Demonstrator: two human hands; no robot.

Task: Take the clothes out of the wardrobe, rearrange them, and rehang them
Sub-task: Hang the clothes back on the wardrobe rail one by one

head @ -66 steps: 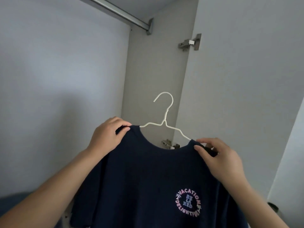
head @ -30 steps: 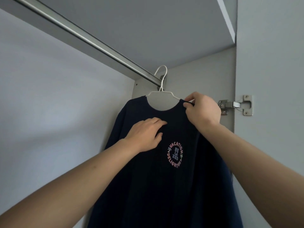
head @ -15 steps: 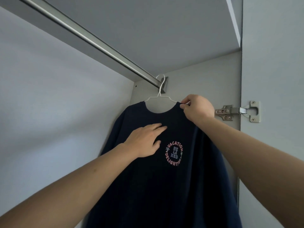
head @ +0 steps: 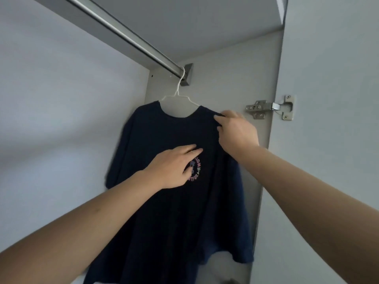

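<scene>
The navy T-shirt hangs inside the wardrobe on a white wire hanger, whose hook sits over the metal rail just above both hands, close to the bracket that fixes the rail to the side panel. The left hand lies flat on the chest of the shirt with its fingers straight and close together, covering part of the round pink and pale printed logo. Up and to the right of it, the right hand pinches the shirt's shoulder fabric between thumb and fingers, right beside the collar. The shirt's outline is blurred along its far sleeve, left of the left hand. Behind the shirt the pale back wall of the wardrobe spreads away to the left, and the plain ceiling panel closes the space above the rail. Just right of the right hand a metal hinge joins the side panel to the open door, which fills the far right.
</scene>
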